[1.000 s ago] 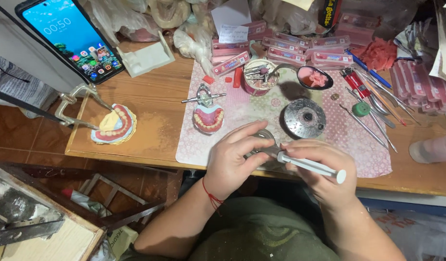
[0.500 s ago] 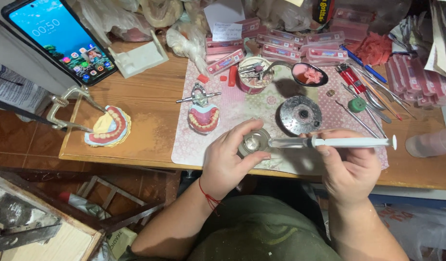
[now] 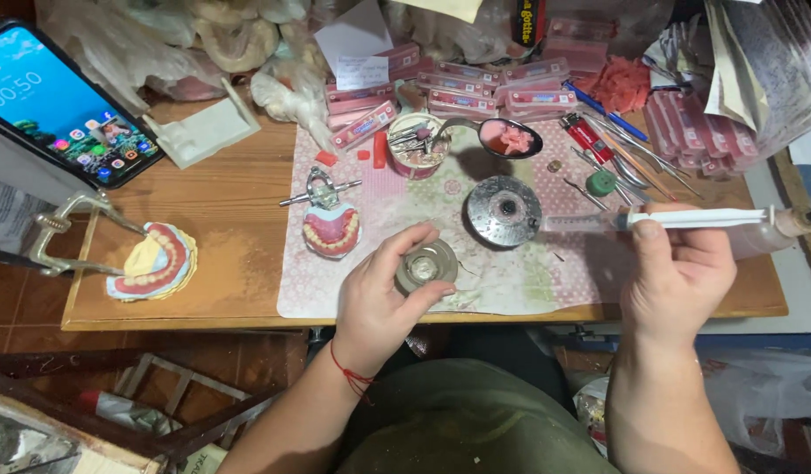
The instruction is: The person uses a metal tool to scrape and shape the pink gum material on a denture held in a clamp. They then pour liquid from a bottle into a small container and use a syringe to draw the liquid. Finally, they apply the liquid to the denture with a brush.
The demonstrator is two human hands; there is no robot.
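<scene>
My left hand (image 3: 383, 298) grips a small round metal dish (image 3: 427, 266) near the front edge of a patterned mat (image 3: 511, 281). My right hand (image 3: 677, 272) holds a white syringe (image 3: 686, 219) level, with its clear barrel pointing left toward a round metal burner (image 3: 504, 211). A denture model (image 3: 331, 230) on a metal articulator stands on the mat to the left of my left hand.
A second denture model (image 3: 152, 262) lies at the left of the wooden table (image 3: 230, 219) in a metal frame. A smartphone (image 3: 58, 101) leans at the far left. A cup of tools (image 3: 416, 145), a spoon with pink material (image 3: 509, 138), loose instruments (image 3: 616, 154) and pink boxes (image 3: 511, 88) crowd the back.
My right hand has drawn the syringe away from the dish to the right and raised it. The left hand still holds the dish in the same place.
</scene>
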